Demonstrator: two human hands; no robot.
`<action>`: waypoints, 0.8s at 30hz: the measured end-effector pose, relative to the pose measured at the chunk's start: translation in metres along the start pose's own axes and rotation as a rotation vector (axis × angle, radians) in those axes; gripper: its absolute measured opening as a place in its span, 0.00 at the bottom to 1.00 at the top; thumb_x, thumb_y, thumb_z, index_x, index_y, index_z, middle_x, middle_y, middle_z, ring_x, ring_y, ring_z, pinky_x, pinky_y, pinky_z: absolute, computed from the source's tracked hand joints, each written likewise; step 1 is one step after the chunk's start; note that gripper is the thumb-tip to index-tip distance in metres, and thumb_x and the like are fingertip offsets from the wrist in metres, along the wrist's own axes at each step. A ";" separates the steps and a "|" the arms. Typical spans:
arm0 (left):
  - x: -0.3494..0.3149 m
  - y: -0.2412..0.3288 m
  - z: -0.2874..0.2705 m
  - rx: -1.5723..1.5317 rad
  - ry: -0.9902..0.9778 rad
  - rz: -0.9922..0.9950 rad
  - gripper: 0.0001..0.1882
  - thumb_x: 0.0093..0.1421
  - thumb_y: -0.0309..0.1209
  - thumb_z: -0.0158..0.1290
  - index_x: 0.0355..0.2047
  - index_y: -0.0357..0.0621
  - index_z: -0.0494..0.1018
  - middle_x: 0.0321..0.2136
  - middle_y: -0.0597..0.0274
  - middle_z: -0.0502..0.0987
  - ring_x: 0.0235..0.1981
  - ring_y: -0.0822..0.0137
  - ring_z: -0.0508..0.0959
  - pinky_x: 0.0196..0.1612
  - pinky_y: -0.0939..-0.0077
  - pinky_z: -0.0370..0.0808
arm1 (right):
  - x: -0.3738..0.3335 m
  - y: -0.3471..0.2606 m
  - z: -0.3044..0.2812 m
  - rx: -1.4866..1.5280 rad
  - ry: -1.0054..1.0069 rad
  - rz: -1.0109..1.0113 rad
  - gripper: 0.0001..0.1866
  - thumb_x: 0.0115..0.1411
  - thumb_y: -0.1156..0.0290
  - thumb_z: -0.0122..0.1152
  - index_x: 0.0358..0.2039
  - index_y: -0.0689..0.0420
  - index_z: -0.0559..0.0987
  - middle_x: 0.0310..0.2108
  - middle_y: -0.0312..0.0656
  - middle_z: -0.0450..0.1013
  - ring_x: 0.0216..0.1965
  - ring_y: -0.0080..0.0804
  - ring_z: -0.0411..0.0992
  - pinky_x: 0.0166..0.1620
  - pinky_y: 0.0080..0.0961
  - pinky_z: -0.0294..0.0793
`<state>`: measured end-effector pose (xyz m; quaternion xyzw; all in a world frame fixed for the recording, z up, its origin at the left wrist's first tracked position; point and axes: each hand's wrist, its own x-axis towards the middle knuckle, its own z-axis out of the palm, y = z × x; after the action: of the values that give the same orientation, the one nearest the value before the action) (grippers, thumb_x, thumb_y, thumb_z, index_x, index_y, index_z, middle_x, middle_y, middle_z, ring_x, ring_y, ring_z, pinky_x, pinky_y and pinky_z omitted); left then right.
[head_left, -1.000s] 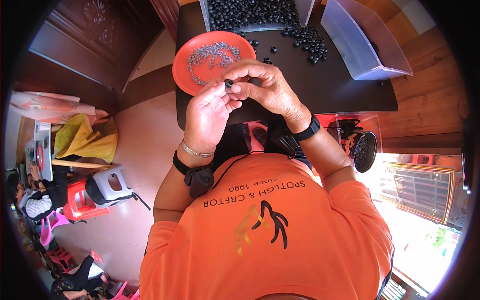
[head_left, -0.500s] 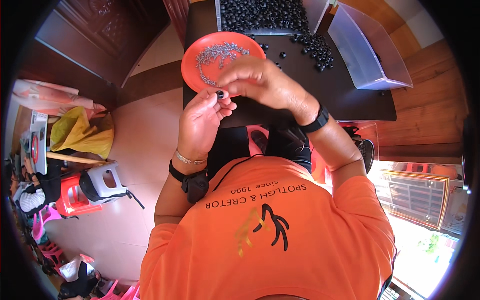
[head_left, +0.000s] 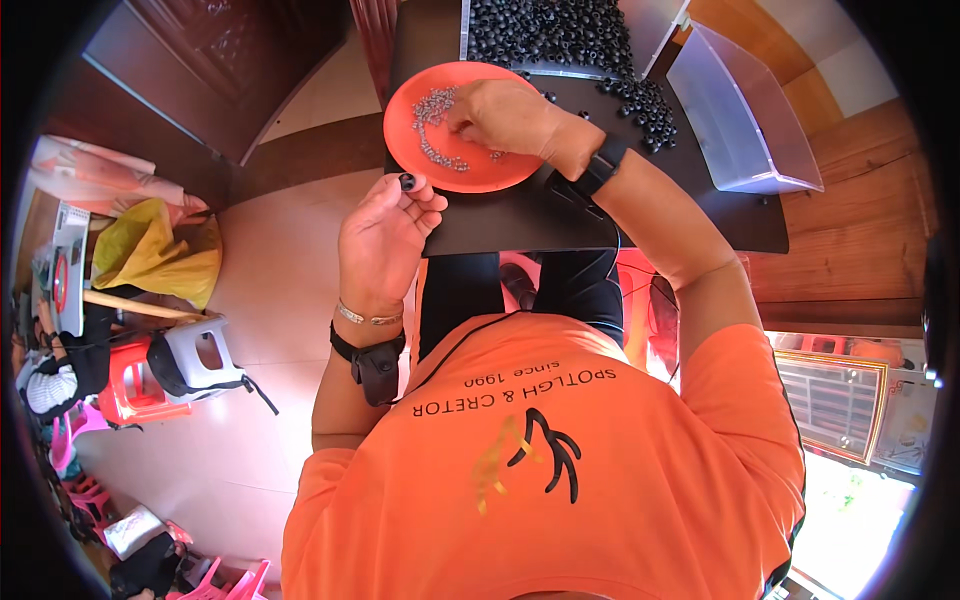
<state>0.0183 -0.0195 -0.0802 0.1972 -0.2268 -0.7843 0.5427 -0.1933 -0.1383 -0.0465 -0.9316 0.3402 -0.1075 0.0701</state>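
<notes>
My left hand (head_left: 383, 243) is raised just off the table's near edge, pinching a small black ring-like part (head_left: 407, 182) between thumb and forefinger. Its other fingers curl loosely. Over the red plate (head_left: 397, 135), my right hand (head_left: 508, 118) reaches down with bent, closed fingers among small silvery metal pieces (head_left: 436, 104). The right fingertips are mostly hidden, and what they hold cannot be made out. Behind the plate lies a clear bin of many black parts (head_left: 550, 38), with a loose heap of them (head_left: 645, 112) spilled at its front right.
A translucent plastic container (head_left: 735, 130) stands at the right of the dark table (head_left: 490, 228). To the left on the floor are a grey stool (head_left: 200, 355), a red stool (head_left: 130, 385) and a yellow cloth or bag (head_left: 160, 255). Another person (head_left: 65, 375) is at far left.
My right hand has moved away from my left hand and forward onto the plate's metal pieces. My left hand has shifted slightly left, still pinching the black part.
</notes>
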 end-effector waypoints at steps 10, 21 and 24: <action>-0.002 0.000 0.001 0.010 0.021 -0.009 0.09 0.63 0.31 0.45 0.36 0.38 0.70 0.35 0.58 0.74 0.37 0.61 0.76 0.42 0.72 0.71 | -0.016 0.015 -0.011 -0.231 0.120 0.240 0.07 0.51 0.71 0.58 0.32 0.55 0.79 0.32 0.43 0.76 0.37 0.43 0.74 0.41 0.36 0.73; -0.001 0.000 0.007 0.017 0.026 -0.011 0.09 0.64 0.32 0.44 0.35 0.39 0.69 0.34 0.58 0.74 0.37 0.62 0.75 0.41 0.72 0.71 | -0.009 -0.016 -0.010 0.037 0.051 0.178 0.09 0.48 0.72 0.59 0.32 0.56 0.81 0.31 0.44 0.76 0.35 0.44 0.74 0.39 0.36 0.73; -0.002 0.002 0.006 0.028 0.047 -0.001 0.09 0.64 0.32 0.44 0.35 0.39 0.70 0.34 0.58 0.74 0.37 0.62 0.75 0.41 0.72 0.71 | -0.001 0.002 -0.015 -0.087 0.144 0.198 0.09 0.48 0.73 0.59 0.31 0.56 0.81 0.30 0.44 0.76 0.34 0.44 0.74 0.37 0.37 0.73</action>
<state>0.0169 -0.0172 -0.0740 0.2233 -0.2246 -0.7765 0.5448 -0.1987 -0.1400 -0.0324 -0.8855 0.4389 -0.1519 0.0155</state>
